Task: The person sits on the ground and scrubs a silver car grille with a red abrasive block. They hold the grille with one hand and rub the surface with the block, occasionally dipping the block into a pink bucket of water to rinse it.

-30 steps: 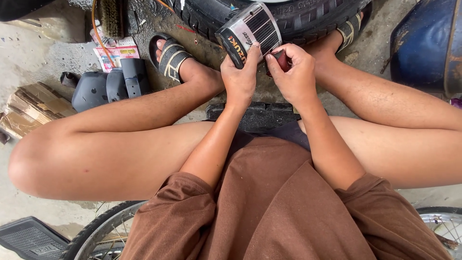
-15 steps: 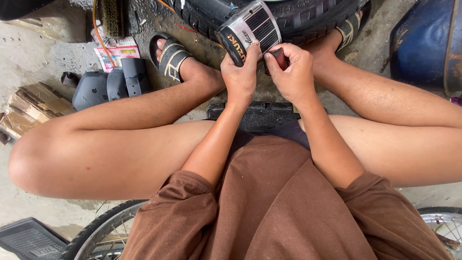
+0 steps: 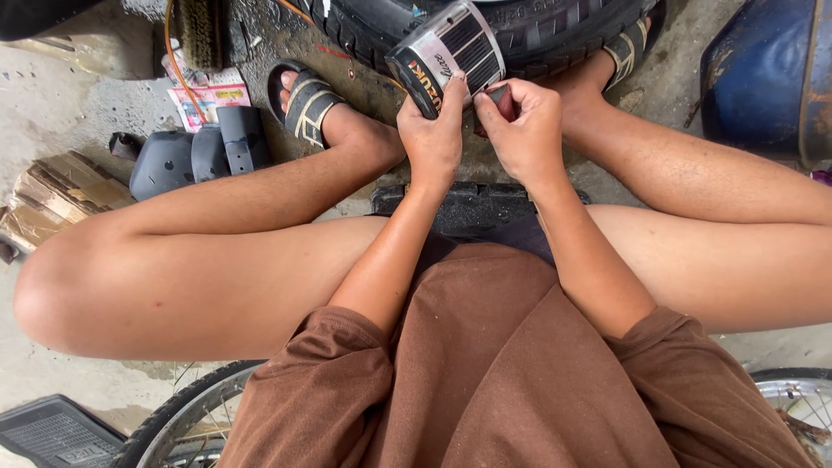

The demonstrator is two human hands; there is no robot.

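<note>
Both hands clenched: left hand (image 3: 431, 130) grasps silver grille cover (image 3: 449, 54), right hand (image 3: 522, 130) pinches dark red piece (image 3: 505, 102).

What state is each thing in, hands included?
left hand: closed around the grille cover's lower end
right hand: pinching a small dark red piece against the cover
grille cover: held tilted, slatted face up
dark red piece: mostly hidden by fingers
tyre: lying on the floor behind the cover
grey plastic covers: loose on the floor

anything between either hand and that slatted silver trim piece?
Nothing visible. The left hand grips the silver trim piece directly; the right hand pinches a small dark red object against its lower edge.
</note>
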